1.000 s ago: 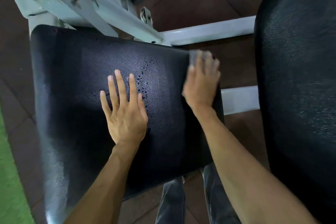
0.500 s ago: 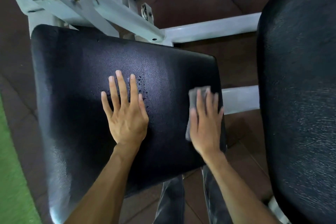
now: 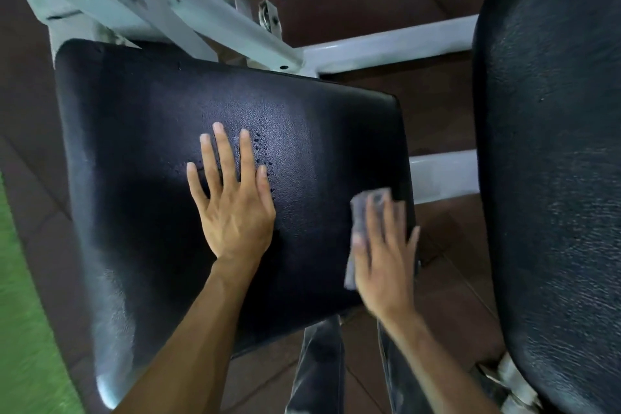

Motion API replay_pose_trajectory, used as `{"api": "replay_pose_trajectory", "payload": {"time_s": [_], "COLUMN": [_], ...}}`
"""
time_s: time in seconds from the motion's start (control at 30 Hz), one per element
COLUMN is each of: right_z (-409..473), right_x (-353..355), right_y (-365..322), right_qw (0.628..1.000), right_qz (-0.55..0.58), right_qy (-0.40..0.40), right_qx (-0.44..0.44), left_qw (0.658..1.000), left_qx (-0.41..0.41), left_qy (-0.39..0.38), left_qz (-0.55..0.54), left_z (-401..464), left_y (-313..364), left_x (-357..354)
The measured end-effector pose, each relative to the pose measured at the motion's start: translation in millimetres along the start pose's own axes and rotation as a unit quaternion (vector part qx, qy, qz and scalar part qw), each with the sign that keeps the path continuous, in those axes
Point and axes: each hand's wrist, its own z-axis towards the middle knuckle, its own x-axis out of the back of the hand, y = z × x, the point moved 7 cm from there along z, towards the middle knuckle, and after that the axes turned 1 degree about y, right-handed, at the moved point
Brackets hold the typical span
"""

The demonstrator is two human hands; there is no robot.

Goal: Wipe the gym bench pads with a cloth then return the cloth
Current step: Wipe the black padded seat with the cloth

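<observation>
Your left hand [image 3: 235, 212] lies flat mid-pad, grip spread and holding nothing, likely steadying the bench pad [image 3: 134, 144]. Your right hand [image 3: 383, 255], fingers straight, presses the grey cloth [image 3: 359, 215] against the pad's right edge, lower right of centre. Droplets [image 3: 260, 146] by the left fingertips look unwiped.

head-worn wide-angle view, facing steeply down, close over a bench pad [image 3: 141, 151]

There were two pads (both black): a middle pad [image 3: 134, 161] and a right pad [image 3: 554, 161]. There was one cloth [image 3: 361, 212]. There were two hands: a left hand [image 3: 235, 215] and a right hand [image 3: 383, 255].
</observation>
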Motion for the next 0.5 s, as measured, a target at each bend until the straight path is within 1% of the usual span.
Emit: {"api": "replay_pose_trajectory", "payload": {"time_s": [0.07, 0.1, 0.13, 0.17, 0.2, 0.27, 0.33, 0.43, 0.5], "right_z": [74, 112, 138, 151, 151, 112, 52, -4, -11], "right_x": [21, 29, 35, 36, 30, 17, 4, -10, -6], "right_y": [-7, -21, -41, -63, -86, -113, -108, -76, -63], "right_qw": [0.994, 0.988, 0.985, 0.988, 0.992, 0.994, 0.990, 0.989, 0.987], "right_qz": [0.052, 0.073, 0.076, 0.070, 0.058, 0.057, 0.058, 0.037, 0.063], "right_qy": [0.064, 0.095, 0.116, 0.117, 0.109, 0.071, 0.015, -0.028, -0.040], "right_qx": [-0.077, -0.100, -0.104, -0.077, -0.024, 0.068, 0.125, 0.139, 0.143], "left_qw": [1.000, 1.000, 1.000, 1.000, 1.000, 1.000, 1.000, 1.000, 1.000], "left_qx": [-0.005, -0.005, -0.003, -0.001, -0.002, 0.000, 0.002, 0.001, 0.000], "left_qy": [0.004, 0.007, 0.006, 0.006, 0.006, 0.000, -0.002, 0.001, 0.005], "left_qz": [0.006, 0.006, 0.001, -0.007, -0.009, -0.014, -0.025, -0.023, -0.017], "left_z": [0, 2, 2, 1, 1, 1, 2, 2, 2], "left_y": [0, 0, 1, 1, 0, 0, 0, 0, 0], "left_x": [-1, -1, -1, 0, 0, -2, 0, -1, -1]}}
